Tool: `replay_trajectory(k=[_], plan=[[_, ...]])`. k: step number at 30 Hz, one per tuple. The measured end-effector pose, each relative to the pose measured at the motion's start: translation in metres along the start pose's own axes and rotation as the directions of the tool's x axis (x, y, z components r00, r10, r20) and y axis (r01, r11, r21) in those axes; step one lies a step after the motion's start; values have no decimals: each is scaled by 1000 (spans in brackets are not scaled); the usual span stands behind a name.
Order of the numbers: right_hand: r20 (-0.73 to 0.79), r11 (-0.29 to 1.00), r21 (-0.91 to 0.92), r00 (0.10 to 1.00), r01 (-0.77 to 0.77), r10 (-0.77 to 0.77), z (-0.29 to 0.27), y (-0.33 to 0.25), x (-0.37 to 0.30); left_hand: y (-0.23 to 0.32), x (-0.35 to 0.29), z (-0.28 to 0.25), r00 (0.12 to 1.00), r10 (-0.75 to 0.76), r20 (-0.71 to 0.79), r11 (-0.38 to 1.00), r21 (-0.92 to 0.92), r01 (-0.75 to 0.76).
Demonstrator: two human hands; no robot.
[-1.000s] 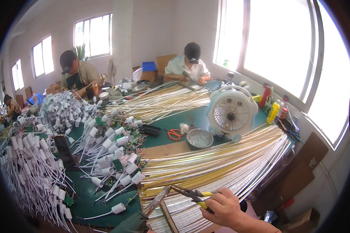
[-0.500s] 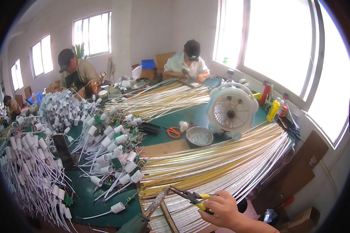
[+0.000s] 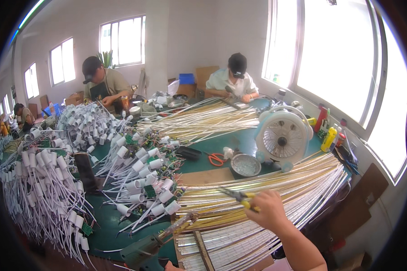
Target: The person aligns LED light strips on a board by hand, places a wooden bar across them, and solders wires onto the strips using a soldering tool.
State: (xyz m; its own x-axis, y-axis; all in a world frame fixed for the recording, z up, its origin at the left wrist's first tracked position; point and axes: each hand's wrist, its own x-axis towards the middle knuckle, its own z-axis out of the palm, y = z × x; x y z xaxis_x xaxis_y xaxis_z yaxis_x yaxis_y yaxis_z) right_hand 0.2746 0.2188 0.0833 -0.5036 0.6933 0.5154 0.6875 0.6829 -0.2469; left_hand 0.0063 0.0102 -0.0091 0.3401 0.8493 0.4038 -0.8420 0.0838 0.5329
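Green surface: right hand, grip clenched on pliers, swung toward one o'clock, leaving green tool clear; left hand grip untellable.

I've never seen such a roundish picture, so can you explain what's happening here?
No robot here: a person works with bare hands. The camera sits on that person's head, looking down, and its wide lens bends straight edges. The right hand holds pliers with yellow-and-black handles. The left hand barely peeks in at the bottom, near a green tool; I can't tell what it grips. On the green table are long thin strips, piles of white tubes with wires, a bowl and a fan.
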Motion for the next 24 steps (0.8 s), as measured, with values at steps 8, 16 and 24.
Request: replay_trajectory(k=[8,16,24], plan=[[8,977,-193,995,-95,99,107,36,102,3,0,14,999,-11,-48,943,-334,-6],[78,863,500,996,-67,32,37,-23,47,3,5,17,999,-46,14,925,-376,48],[638,357,767,692,-533,-337,-21,-121,-104,9,40,39,998,40,42,994,-106,-35]])
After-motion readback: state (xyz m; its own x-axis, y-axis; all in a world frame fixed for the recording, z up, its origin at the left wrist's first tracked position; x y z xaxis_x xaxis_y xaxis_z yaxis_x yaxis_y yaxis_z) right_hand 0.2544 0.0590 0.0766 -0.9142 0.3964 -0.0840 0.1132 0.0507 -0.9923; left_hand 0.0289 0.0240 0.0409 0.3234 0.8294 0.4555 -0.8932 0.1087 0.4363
